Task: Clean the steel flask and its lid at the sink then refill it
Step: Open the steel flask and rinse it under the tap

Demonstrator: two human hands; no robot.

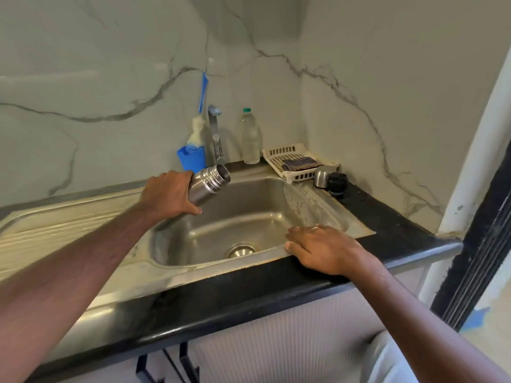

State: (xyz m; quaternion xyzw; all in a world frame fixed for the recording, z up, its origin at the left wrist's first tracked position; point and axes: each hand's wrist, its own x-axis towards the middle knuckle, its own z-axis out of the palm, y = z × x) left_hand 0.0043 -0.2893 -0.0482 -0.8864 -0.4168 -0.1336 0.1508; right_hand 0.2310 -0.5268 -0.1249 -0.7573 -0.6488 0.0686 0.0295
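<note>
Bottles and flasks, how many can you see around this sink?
2. The steel flask is in the left hand, tilted with its open mouth under the tap. A clear plastic bottle stands upright behind the sink. None looks hidden.

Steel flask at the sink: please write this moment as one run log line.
left hand: holds steel flask, open mouth under tap | right hand: rests on sink rim | lid: on counter

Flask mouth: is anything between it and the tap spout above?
Nothing visible. The left hand holds the steel flask tilted, its open mouth just under the tap spout, over the sink; no object lies between them.
</note>
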